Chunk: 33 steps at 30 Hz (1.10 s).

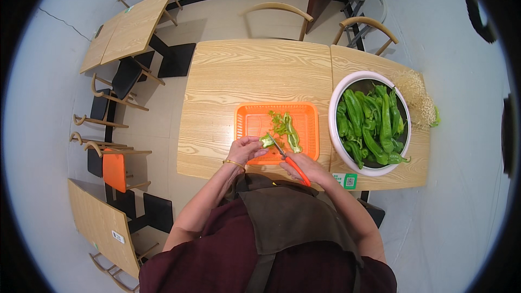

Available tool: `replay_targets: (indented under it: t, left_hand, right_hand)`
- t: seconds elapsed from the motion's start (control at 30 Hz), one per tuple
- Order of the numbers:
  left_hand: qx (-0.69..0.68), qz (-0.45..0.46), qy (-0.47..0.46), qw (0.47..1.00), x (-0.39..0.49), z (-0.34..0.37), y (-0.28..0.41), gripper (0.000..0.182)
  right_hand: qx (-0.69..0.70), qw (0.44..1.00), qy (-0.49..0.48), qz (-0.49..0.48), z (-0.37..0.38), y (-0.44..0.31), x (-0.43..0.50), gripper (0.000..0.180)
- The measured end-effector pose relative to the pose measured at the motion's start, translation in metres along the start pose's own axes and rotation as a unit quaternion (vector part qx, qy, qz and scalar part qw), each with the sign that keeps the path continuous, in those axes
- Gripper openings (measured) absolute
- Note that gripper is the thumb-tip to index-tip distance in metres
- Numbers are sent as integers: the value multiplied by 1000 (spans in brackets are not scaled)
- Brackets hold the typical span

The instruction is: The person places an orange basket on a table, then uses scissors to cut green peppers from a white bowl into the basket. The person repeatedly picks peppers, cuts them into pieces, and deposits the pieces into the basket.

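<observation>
Over the front of an orange plastic basket [253,110], my left hand [243,149] pinches a piece of green pepper [266,141]. My right hand [303,165] grips red-handled scissors [294,167], whose blades reach to the edge of that piece. Inside the basket lie a long opened green pepper [291,133] and a small heap of green scraps [278,123]. To the right, a white-rimmed round basin [334,138] holds many whole green peppers [372,122].
The wooden table [228,73] carries a bundle of dried, straw-coloured plant stalks [414,97] beyond the basin. A green card with a printed code [349,181] lies at its front edge. Wooden chairs [281,7] stand behind, and an orange-seated chair [114,170] is at left.
</observation>
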<state>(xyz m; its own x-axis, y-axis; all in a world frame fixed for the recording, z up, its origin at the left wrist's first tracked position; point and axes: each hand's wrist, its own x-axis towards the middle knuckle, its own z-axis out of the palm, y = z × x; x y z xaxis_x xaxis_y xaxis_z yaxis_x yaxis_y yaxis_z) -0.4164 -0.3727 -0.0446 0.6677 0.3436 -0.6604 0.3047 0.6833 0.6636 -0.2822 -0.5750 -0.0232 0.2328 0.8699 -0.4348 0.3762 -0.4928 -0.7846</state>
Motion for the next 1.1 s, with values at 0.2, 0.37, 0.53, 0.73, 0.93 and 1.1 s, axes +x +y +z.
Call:
replay_targets:
  t: [0.2,0.37,0.53,0.73,0.93,1.1]
  left_hand:
    - [4,-28,1,1000,5,-2,1,16]
    - [-44,-26,15,999,6,-7,-1,16]
    - [-41,21,19,999,8,-8,-4,17]
    - [-20,20,0,1000,3,0,-4,14]
    - [-54,-14,4,998,3,-3,1,11]
    - [-55,-39,-12,998,3,-3,1,9]
  right_hand:
    - [4,1000,1,-10,-3,-6,3,38]
    - [10,1000,30,-3,1,-1,1,39]
    - [-24,999,-13,-39,0,3,-1,35]
    - [-70,997,7,-41,5,6,-1,37]
    - [-80,989,79,-95,14,6,-1,34]
    - [5,1000,-15,-11,3,-1,-3,36]
